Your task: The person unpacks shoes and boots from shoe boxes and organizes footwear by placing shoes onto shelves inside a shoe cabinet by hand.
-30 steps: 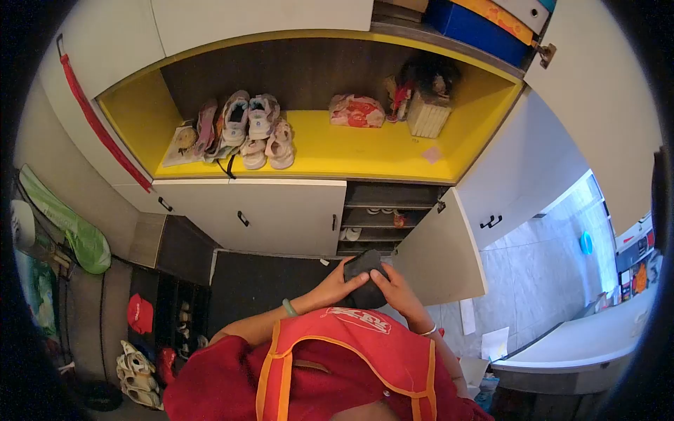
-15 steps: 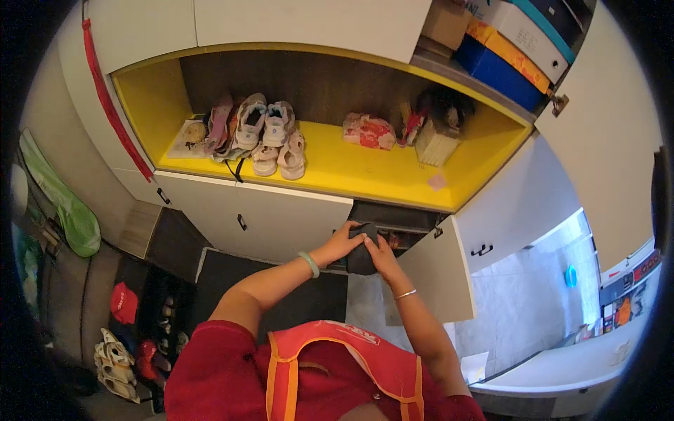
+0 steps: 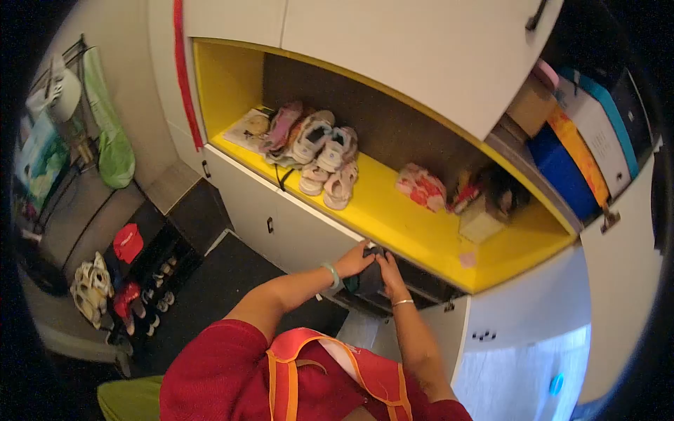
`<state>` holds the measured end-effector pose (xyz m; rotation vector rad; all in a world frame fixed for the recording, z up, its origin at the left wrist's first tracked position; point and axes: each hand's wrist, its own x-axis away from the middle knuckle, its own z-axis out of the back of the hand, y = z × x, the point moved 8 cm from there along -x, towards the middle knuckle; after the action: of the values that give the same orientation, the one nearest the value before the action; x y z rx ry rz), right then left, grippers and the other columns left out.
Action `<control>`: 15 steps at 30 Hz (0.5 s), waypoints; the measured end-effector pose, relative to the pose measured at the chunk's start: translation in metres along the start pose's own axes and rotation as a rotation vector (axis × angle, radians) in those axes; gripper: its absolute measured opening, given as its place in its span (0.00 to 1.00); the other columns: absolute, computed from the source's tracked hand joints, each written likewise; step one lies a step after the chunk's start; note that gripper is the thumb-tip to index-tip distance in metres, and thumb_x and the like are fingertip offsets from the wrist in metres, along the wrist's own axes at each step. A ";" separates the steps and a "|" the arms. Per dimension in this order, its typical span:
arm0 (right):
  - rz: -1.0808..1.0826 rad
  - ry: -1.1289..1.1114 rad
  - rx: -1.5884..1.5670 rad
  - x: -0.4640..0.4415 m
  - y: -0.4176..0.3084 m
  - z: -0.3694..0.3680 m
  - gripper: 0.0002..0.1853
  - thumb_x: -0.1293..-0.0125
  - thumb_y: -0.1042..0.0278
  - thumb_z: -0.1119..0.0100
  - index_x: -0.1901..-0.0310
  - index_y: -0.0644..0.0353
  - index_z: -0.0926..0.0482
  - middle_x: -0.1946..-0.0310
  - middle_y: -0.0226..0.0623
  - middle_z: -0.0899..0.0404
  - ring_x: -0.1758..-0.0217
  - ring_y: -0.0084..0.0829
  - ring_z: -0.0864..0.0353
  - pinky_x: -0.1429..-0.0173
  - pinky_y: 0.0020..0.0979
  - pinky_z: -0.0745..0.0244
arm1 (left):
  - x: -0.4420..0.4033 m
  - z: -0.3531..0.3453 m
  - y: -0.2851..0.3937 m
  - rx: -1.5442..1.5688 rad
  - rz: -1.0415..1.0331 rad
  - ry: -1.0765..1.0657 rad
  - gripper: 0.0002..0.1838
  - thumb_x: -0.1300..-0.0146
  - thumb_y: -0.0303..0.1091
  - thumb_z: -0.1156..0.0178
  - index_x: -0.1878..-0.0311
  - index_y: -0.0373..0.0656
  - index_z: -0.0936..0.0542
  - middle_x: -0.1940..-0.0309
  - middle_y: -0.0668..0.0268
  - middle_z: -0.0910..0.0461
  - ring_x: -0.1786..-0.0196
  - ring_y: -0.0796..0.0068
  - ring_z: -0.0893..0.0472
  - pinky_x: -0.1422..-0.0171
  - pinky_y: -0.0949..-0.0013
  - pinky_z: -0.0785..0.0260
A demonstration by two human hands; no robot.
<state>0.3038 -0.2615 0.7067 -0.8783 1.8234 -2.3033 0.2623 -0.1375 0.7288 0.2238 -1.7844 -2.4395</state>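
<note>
My left hand (image 3: 354, 260) and my right hand (image 3: 390, 272) meet at the front edge of the yellow shelf. Both hold a dark item (image 3: 373, 250), which shows only in part between my fingers. Just below them is the open lower compartment (image 3: 421, 286) of the cabinet, with dark shelves inside. On the yellow shelf (image 3: 386, 200), white sneakers (image 3: 323, 144) and pink-white sandals (image 3: 340, 186) stand left of my hands. A pink and red bag (image 3: 421, 187) lies to the right, beside a light-coloured block (image 3: 481, 221).
The open lower door (image 3: 446, 330) hangs right of my right forearm. Boxes (image 3: 597, 140) fill the upper right compartment, beside another open door (image 3: 625, 266). At the lower left are a red cap (image 3: 128, 243), several shoes (image 3: 92, 288) and a black mat (image 3: 239, 295).
The view has turned, so the cabinet appears tilted and the left side shows more. My hands, still holding the dark item, have moved up and forward to the shelf edge.
</note>
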 end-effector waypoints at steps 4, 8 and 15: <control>-0.050 -0.156 -0.097 0.002 -0.025 -0.018 0.32 0.37 0.59 0.51 0.35 0.64 0.48 0.39 0.45 0.40 0.41 0.38 0.35 0.42 0.33 0.37 | -0.013 0.002 -0.010 -0.083 -0.043 0.021 0.30 0.43 0.37 0.45 0.40 0.35 0.40 0.47 0.47 0.31 0.45 0.55 0.30 0.39 0.63 0.39; 0.001 -0.202 -0.153 -0.032 0.006 -0.016 0.27 0.42 0.65 0.48 0.42 0.62 0.40 0.51 0.43 0.30 0.52 0.35 0.29 0.51 0.33 0.31 | -0.014 -0.002 -0.019 -0.067 -0.064 0.012 0.28 0.43 0.34 0.46 0.41 0.34 0.40 0.48 0.45 0.31 0.44 0.53 0.31 0.39 0.62 0.41; 0.200 -0.151 0.156 -0.040 0.036 -0.012 0.29 0.43 0.64 0.48 0.43 0.68 0.43 0.48 0.48 0.34 0.46 0.39 0.33 0.42 0.34 0.38 | 0.012 -0.006 -0.017 0.029 -0.114 0.036 0.31 0.45 0.28 0.46 0.39 0.38 0.45 0.48 0.46 0.33 0.45 0.54 0.31 0.40 0.63 0.41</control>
<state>0.3212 -0.2452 0.6566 -0.7851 1.5693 -2.1585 0.2521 -0.1405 0.7101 0.3797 -1.8412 -2.4692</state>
